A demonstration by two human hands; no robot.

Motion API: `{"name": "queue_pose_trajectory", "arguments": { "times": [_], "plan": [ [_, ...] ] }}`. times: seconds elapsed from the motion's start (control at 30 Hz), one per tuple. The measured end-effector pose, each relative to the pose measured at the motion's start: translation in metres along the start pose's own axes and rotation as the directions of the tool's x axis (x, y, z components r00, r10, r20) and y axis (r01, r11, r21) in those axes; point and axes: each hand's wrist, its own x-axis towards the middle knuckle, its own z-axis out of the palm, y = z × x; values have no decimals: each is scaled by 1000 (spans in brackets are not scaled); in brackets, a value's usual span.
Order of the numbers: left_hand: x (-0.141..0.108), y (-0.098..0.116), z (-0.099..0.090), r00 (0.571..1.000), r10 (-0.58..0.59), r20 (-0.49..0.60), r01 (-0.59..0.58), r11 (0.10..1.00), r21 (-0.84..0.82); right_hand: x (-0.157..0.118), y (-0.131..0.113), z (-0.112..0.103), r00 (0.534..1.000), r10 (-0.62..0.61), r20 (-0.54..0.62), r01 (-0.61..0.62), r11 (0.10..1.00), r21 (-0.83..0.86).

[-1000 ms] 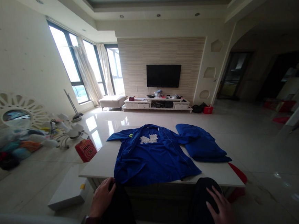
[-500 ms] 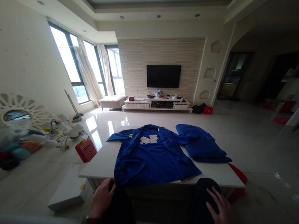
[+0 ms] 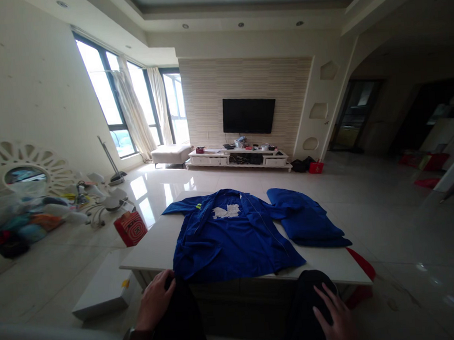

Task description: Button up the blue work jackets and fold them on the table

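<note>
On my left knee rests my left hand (image 3: 157, 297), its fingers laid over the dark trousers, with a watch on the wrist. My right hand (image 3: 336, 316) lies on the right knee with fingers spread. Both hold nothing. In front of my knees a blue jacket (image 3: 233, 248) is spread open on a white table (image 3: 149, 249), collar toward the far side and hem at the near edge. A whitish patch shows on its inside back. The jacket's right-hand sleeve reaches a folded blue garment (image 3: 309, 218) lying on the table's right side.
A red patterned bag (image 3: 131, 229) stands beyond the table's left edge, and a white box (image 3: 103, 292) sits on the floor nearby. Something red (image 3: 361, 277) shows under the right corner. Bags and clutter (image 3: 38, 221) lie along the left wall. A TV cabinet (image 3: 237, 158) stands far off.
</note>
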Motion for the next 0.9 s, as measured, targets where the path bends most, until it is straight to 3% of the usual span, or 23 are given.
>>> {"name": "queue_pose_trajectory", "arguments": {
  "times": [0.67, 0.9],
  "plan": [
    [-1, 4, -3, 1000, -11, 14, 11, 1000, 23, 0, 0, -1, 998, -52, -37, 52, 999, 14],
    [0, 6, -3, 1000, -23, -2, 23, 1000, -5, -1, -2, -2, 1000, 14, -11, -14, 1000, 18]
  ]
}}
